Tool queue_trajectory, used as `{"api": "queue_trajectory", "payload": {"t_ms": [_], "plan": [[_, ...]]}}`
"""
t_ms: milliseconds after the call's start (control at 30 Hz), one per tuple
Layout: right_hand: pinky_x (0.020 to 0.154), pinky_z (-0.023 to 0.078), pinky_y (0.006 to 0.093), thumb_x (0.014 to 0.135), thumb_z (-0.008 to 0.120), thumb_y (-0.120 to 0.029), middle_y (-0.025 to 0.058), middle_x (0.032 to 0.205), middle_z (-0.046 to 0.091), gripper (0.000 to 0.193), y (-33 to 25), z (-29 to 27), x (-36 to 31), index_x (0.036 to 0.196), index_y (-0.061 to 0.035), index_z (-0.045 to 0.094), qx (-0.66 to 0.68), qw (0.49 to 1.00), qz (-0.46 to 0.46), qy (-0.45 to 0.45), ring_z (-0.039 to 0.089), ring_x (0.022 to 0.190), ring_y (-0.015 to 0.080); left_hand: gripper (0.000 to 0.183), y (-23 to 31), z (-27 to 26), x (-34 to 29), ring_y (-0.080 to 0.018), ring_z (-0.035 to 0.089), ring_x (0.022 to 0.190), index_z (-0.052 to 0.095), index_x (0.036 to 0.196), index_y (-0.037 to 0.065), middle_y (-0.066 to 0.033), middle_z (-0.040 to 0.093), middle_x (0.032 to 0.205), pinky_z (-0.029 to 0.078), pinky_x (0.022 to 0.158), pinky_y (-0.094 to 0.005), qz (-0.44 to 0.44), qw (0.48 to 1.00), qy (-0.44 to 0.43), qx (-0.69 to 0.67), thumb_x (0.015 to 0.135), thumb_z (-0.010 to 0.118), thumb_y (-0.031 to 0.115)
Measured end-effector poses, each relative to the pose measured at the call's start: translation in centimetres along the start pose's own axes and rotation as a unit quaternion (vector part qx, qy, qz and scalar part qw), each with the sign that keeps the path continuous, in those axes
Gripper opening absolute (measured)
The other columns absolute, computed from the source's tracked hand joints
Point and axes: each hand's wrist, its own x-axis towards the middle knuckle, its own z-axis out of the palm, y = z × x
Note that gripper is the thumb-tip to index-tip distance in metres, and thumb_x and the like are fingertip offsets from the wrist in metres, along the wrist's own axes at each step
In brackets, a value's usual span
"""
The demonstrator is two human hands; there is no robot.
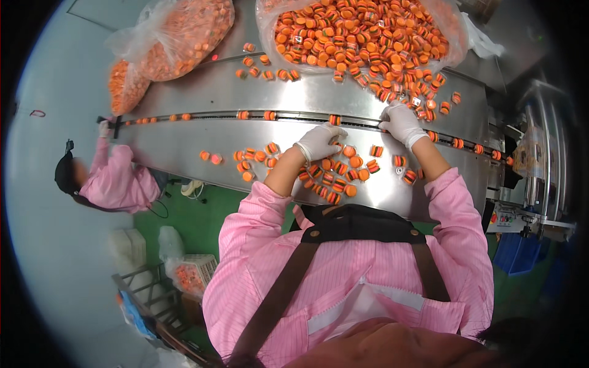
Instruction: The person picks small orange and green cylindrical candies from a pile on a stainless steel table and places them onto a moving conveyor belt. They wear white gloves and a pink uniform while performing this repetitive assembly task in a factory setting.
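Note:
My left hand (320,142), in a white glove, hovers over the near side of a narrow conveyor channel (362,123). Its fingers are bent but apart, close to a burger-shaped gummy candy (334,119) sitting in the channel. Just below that hand lies a loose pile of the same orange, layered candies (328,178). My right hand (402,124), gloved too, is at the channel farther right with its fingers curled down over it. Whatever those fingertips hold, if anything, is hidden. More wrapped candies (423,113) lie beside its far edge.
A large open clear bag (454,37) spills candies onto the steel table (202,132). Tied full bags (184,43) stand at the far left. A co-worker in pink (123,178) reaches to the conveyor's left end. Machinery (540,153) stands at the right.

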Motion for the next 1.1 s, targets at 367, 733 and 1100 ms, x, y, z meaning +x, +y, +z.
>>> {"api": "queue_trajectory", "payload": {"t_ms": [367,733,1100], "plan": [[0.087,0.049,0.0398,0.079,0.068,-0.020,0.0138,0.106,0.061,0.035,-2.1,0.3,-4.4,0.110,-0.0064,0.061,0.024,0.977,-0.135,-0.161,0.061,0.099,0.0324,0.023,0.8,0.3,0.0,-0.0315,0.057,0.101,0.065,0.106,0.009,-0.0139,0.058,0.106,0.045,0.094,-0.0358,-0.006,0.997,-0.052,0.054,0.085,0.057,0.013],[0.081,0.048,0.0404,0.080,0.065,-0.017,0.0170,0.095,0.061,0.027,-1.1,2.2,-4.8,0.103,-0.0063,0.057,0.183,0.976,-0.108,-0.054,0.060,0.090,0.0358,0.018,-10.0,-5.8,-1.6,-0.0115,0.062,0.072,0.056,0.109,-0.001,-0.0076,0.064,0.092,0.051,0.060,-0.0243,-0.192,0.866,0.365,-0.283,0.092,0.053,0.002],[0.080,0.049,0.0443,0.078,0.065,-0.020,0.0207,0.090,0.063,0.027,0.8,-0.5,-2.0,0.098,-0.0047,0.055,0.063,0.996,0.044,-0.044,0.063,0.090,0.0365,0.039,-9.1,-8.3,-0.7,-0.0295,0.063,0.092,0.059,0.115,0.006,-0.0143,0.064,0.098,0.050,0.084,-0.0350,-0.174,0.976,0.123,0.049,0.077,0.068,0.006]]}}
